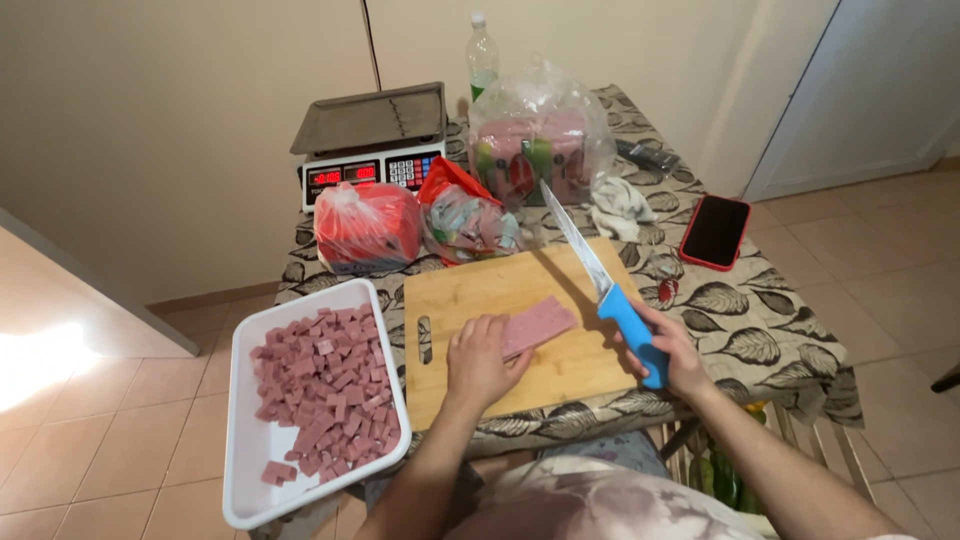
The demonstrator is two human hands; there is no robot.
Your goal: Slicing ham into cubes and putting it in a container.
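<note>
Evidently mid-cutting, the left hand [482, 362] is pressing flat, fingers open, on the pink meat slab [536, 325] lying on the wooden cutting board [470, 285], while the right hand [668, 350] is gripping the blue-handled knife [606, 290], raised and needing lowering squarely across the slab.

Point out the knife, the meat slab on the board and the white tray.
knife [585, 255], head view, middle of the blade
meat slab [540, 323], head view, bare top right of the left hand
white tray [243, 440], head view, left rim
</note>
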